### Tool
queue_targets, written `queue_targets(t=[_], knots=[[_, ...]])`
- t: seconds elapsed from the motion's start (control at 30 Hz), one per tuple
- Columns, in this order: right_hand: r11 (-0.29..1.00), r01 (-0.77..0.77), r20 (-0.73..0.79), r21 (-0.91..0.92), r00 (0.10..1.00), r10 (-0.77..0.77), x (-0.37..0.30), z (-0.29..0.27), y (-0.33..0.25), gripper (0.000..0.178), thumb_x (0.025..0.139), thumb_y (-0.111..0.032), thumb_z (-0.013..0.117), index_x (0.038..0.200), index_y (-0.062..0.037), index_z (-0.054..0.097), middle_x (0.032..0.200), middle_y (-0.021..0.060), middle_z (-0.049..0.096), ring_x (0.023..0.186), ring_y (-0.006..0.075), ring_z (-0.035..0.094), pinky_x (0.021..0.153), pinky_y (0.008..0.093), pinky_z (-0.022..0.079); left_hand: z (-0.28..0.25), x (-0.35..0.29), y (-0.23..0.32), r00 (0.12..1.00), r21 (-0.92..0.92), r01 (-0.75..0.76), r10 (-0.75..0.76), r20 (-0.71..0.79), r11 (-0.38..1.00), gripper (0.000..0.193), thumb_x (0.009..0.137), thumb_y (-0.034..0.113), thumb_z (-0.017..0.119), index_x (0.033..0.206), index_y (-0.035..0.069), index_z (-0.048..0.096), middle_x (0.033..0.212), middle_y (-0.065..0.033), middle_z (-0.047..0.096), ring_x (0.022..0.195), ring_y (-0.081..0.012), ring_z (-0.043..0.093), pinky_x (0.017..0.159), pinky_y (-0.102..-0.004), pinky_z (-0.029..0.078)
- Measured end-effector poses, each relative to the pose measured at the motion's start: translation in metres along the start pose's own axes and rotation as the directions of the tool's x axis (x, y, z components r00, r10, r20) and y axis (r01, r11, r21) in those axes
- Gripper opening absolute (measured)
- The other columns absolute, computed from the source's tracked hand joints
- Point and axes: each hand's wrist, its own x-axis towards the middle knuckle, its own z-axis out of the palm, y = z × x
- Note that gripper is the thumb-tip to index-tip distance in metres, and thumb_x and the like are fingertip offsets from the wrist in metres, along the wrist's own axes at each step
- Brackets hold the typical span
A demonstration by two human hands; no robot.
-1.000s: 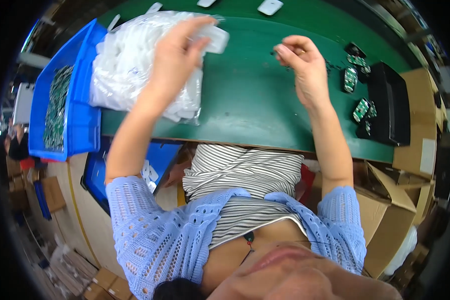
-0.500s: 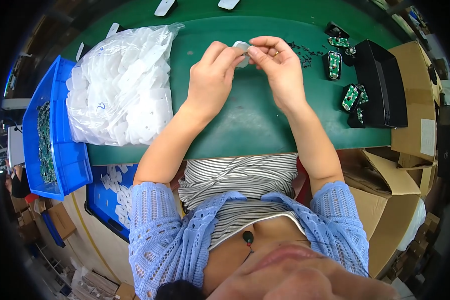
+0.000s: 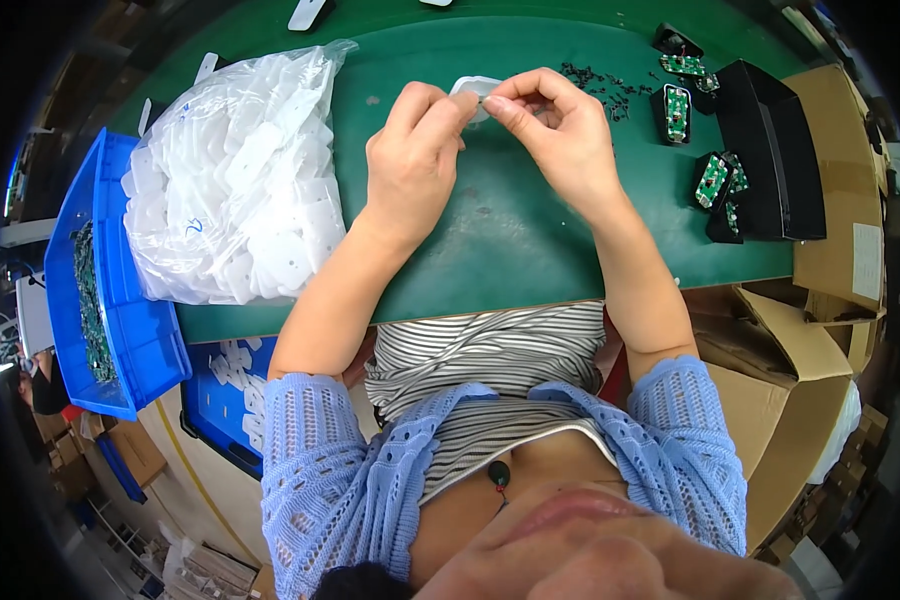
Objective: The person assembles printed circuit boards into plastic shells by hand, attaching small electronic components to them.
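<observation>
My left hand (image 3: pixel 415 150) and right hand (image 3: pixel 555 135) both pinch one small white plastic piece (image 3: pixel 470 90) above the green table (image 3: pixel 510 240).

Bright, even overhead light. Soft short shadows under hands (image 3: pixel 490 140) on green table (image 3: pixel 530 240). Mild glare on clear plastic bag (image 3: pixel 235 185). Centre sharp. Strong fisheye bend at rim, black vignette in corners, bottom edge blurred, too close.
</observation>
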Motion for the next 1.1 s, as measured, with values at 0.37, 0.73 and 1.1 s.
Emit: queue_targets(t=[0.37, 0.73, 1.1], knots=[[0.991, 0.087, 0.008, -0.102, 0.996, -0.087, -0.002, 0.002, -0.006, 0.011, 0.079, -0.009, 0.068, 0.078, -0.0007, 0.06, 0.073, -0.0012, 0.053, 0.059, 0.0048, 0.043, 0.053, 0.0207, 0.039, -0.005, 0.001, 0.008, 0.72, -0.609, 0.657, -0.61, 0.332, 0.444, 0.017, 0.091, 0.007, 0.055, 0.101, -0.006, 0.052, 0.076, -0.0125, 0.065, 0.07, -0.0162, 0.065, 0.064, -0.0247, 0.052], [0.997, 0.076, -0.046, -0.013, 0.996, -0.076, -0.007, 0.014, 0.0, 0.012, 0.079, -0.009, 0.068, 0.078, -0.0024, 0.058, 0.068, -0.0022, 0.051, 0.057, 0.0052, 0.042, 0.051, 0.0209, 0.037, -0.004, 0.0, 0.008, 0.799, -0.692, 0.535, -0.556, 0.229, 0.485, 0.015, 0.088, 0.011, 0.061, 0.093, -0.002, 0.055, 0.072, -0.008, 0.062, 0.061, -0.0114, 0.059, 0.059, -0.0217, 0.048], [0.984, 0.159, -0.037, -0.082, 0.986, -0.162, -0.002, 0.004, 0.0, 0.029, 0.073, -0.02, 0.076, 0.088, -0.0022, 0.058, 0.084, 0.0041, 0.055, 0.074, 0.0139, 0.052, 0.066, 0.0263, 0.044, -0.013, 0.003, 0.006, 0.785, -0.698, 0.572, -0.536, 0.312, 0.431, 0.013, 0.088, 0.01, 0.061, 0.091, -0.001, 0.056, 0.071, -0.0069, 0.061, 0.057, -0.0094, 0.055, 0.053, -0.0201, 0.043]])
